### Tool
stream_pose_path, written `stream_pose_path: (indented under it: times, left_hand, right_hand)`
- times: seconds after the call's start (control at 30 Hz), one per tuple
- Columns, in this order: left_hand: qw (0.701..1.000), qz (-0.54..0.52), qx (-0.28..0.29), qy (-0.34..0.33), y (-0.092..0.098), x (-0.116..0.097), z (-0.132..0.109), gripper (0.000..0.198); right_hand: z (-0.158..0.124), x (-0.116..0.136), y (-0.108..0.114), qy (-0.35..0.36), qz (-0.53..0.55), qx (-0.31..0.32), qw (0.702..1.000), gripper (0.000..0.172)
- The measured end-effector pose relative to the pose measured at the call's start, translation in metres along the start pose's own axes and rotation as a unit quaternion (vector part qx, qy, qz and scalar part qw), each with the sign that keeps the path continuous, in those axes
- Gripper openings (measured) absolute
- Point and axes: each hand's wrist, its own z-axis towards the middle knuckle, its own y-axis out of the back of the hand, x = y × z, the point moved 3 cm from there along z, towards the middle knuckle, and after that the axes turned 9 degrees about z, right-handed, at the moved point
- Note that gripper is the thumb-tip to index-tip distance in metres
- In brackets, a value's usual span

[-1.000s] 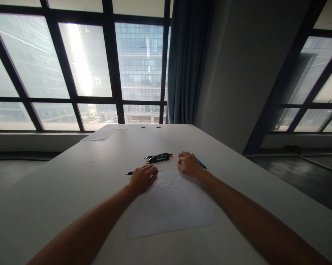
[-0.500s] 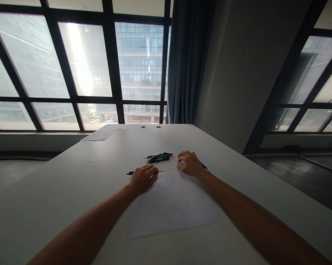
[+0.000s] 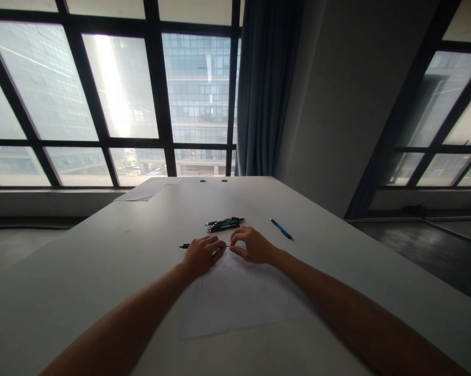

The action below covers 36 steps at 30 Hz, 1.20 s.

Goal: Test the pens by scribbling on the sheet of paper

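Note:
My left hand (image 3: 202, 256) is closed around a black pen (image 3: 184, 246), held level just above the top edge of a sheet of paper (image 3: 239, 303). The pen's dark end sticks out to the left, and a thin rod shows past my fingertips on the right. At that rod's tip, my right hand (image 3: 254, 246) is pinched; whatever lies between its fingers is too small to make out. Marks in pen cover the paper's upper part, partly hidden by the hands. Several pens (image 3: 223, 224) lie bunched just beyond my hands.
A blue pen (image 3: 281, 228) lies alone to the right on the white table (image 3: 82, 282). More sheets (image 3: 141, 192) rest at the table's far left edge. Windows and a blue curtain (image 3: 259, 94) stand behind the table.
My right hand has moved left and toward me, from beside the blue pen to the rod's tip at my left hand. The blue pen now shows fully. My left hand has stayed put.

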Motion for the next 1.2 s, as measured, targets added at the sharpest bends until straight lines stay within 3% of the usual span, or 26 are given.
stream_pose_path:
  times: [0.27,0.6,1.07,1.2]
  left_hand:
    - [1.0,-0.003,-0.003,0.008,-0.002,0.0,0.0,0.024]
    - [0.999,0.003,0.012,0.047,-0.004,0.003,-0.001,0.023]
    - [0.998,0.005,0.02,0.057,-0.003,0.004,0.0,0.023]
    - [0.996,0.004,0.012,0.084,-0.004,0.005,0.0,0.025]
  right_hand:
    - [0.0,-0.006,0.008,0.013,-0.009,-0.001,1.0,0.007]
    - [-0.005,-0.029,0.035,-0.067,-0.041,-0.003,0.997,0.008]
    - [-0.006,-0.025,0.034,-0.065,0.004,0.02,0.998,0.005]
    - [-0.008,-0.034,0.037,-0.079,-0.074,0.019,0.994,0.006]
